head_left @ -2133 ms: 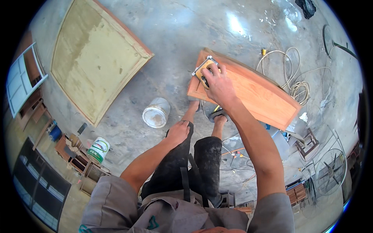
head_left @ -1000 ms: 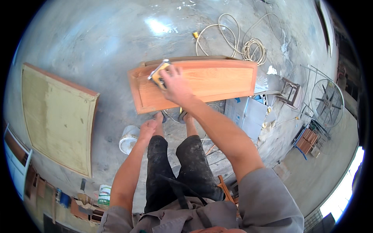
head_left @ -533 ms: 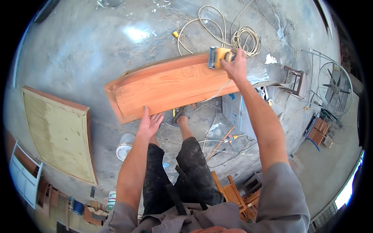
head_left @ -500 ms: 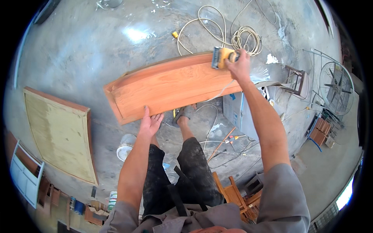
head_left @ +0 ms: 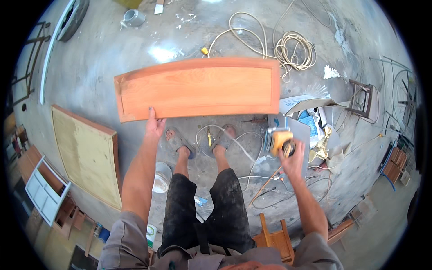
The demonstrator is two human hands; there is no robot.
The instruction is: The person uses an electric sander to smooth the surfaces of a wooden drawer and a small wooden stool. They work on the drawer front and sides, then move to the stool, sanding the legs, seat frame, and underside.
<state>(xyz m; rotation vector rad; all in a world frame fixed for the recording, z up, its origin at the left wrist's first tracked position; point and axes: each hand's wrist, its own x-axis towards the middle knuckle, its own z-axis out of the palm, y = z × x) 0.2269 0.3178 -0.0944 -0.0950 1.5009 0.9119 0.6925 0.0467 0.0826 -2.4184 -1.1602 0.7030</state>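
Note:
A long orange-brown wooden panel point(head_left: 198, 87) with a raised frame and a curved far edge lies across in front of me. My left hand point(head_left: 155, 124) grips its near edge toward the left end, thumb on top and the other fingers partly hidden beneath. Off the panel, below its right end, my right hand point(head_left: 293, 158) is wrapped round a yellow and black power sander point(head_left: 281, 142). The sander's grey pad faces left, apart from the wood, and a pale cord trails from it. What supports the panel underneath is hidden.
An open cardboard box point(head_left: 302, 135) with scraps stands right of my feet. Beyond the panel lies a coiled cream cable point(head_left: 294, 50). A second framed panel point(head_left: 85, 155) leans at left, and a white bucket point(head_left: 161, 177) stands by my leg. Wooden furniture point(head_left: 280, 240) is behind right.
My right hand has lifted the sander off the panel's far right and brought it nearer me. The panel now sits more level, its right end turned toward me; my left hand still holds its edge.

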